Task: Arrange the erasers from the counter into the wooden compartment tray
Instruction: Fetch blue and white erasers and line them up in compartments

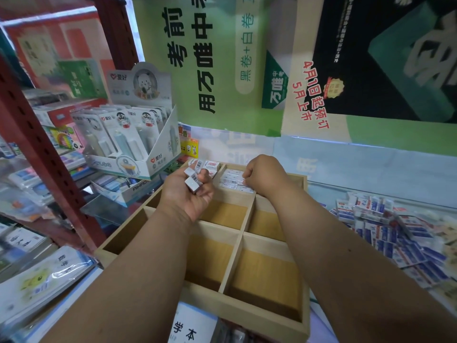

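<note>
Both hands are working over the far end of the wooden compartment tray (237, 246), which is sitting on the counter with most of its compartments showing bare yellow-brown floors. The left hand (188, 191) is hovering palm-up above the far-left part of the tray, fingers curling round a small clutch of wrapped erasers (194, 180), one with a barcode facing up. The right hand (263, 175) is reaching down into the far-right compartment, fingertips pinching at one of the white erasers in the row (233, 180) lying flat there; exactly which one it is gripping is hard to tell. Another few boxed erasers (210, 167) are lying in the far-left compartment, just beyond the left hand's fingers. A loose heap of blue-and-white erasers (395, 229) is lying on the counter to the right of the tray, well apart from both hands. A cardboard display box (128, 142) of carded stationery is standing just left of the tray's far corner, and green posters (197, 60) are hanging behind.
</note>
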Demonstrator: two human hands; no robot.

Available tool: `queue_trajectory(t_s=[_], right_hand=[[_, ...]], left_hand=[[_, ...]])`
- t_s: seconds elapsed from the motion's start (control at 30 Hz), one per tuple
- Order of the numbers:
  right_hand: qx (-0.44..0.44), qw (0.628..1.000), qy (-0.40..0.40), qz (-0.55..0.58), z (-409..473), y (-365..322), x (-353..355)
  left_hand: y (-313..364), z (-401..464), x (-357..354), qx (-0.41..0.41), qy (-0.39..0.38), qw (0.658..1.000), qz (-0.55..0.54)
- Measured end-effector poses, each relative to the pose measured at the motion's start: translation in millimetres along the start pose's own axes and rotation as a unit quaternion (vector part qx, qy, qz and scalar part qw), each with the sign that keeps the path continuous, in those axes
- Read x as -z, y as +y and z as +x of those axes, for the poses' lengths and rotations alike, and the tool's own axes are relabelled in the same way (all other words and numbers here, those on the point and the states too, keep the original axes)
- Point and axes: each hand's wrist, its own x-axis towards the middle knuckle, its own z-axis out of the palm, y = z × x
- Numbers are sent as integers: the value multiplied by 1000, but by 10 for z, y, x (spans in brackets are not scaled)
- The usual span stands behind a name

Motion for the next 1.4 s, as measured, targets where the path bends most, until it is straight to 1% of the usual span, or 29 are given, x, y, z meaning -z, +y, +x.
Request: queue_trajectory(t_s=[0.07,0.2,0.3,0.37,0.43,0.5,0.53,0.57,0.6,0.67,0.7,0.73,0.8,0.87,0.93,1.0,1.1,1.17,1.27,1.3,1.4], right_hand=[[-14,1000,12,-16,48,14,-49],[-12,999,6,-33,104,5,-106],[-19,1000,8,-22,126,6,-126],[-17,999,-3,-37,119,1,-116],[-13,999,0,-52,80,-6,-95],[18,998,11,-61,36,2,-76],[42,998,24,-38,26,10,-74],[64,997,38,26,5,5,-67],[76,988,49,123,-33,-26,-49],[96,941,45,322,-102,-115,-3],[108,918,29,380,-132,-159,18],[118,905,8,410,-153,-194,26],[136,896,-21,421,-176,-236,23],[145,896,-12,420,-170,-240,6],[142,887,2,439,-166,-240,18],[123,871,12,475,-162,-231,47],[64,858,54,508,-159,-177,77],[36,872,68,483,-149,-128,65],[31,935,61,347,-107,-79,26],[36,951,62,300,-94,-74,15],[68,971,57,223,-83,-87,-21]], left_hand=[[-3,9,2,2,-2,1000,4],[-1,-1,-5,-14,8,1000,6],[-10,-13,-14,-10,1,1000,0],[-11,-13,0,-7,0,1000,-6],[-6,-1,7,-13,4,1000,-8],[-13,14,1,-20,10,1000,-1],[-19,24,0,-21,13,1000,7],[-29,23,-10,-20,15,999,19],[-36,17,-19,-19,17,999,34],[-52,-16,-56,-17,15,998,63],[-62,-28,-74,-18,15,997,79],[-73,-37,-86,-21,13,995,96],[-99,-45,-97,-25,13,992,126],[-116,-36,-87,-25,21,988,149],[-110,-34,-90,-28,28,987,154],[-85,-33,-98,-22,30,992,117],[-41,-44,-62,-16,29,999,17],[-22,-58,-27,-25,24,999,-31],[-11,-60,-3,-43,14,996,-83],[-5,-53,8,-45,15,994,-94],[2,-75,21,-63,8,994,-94]])
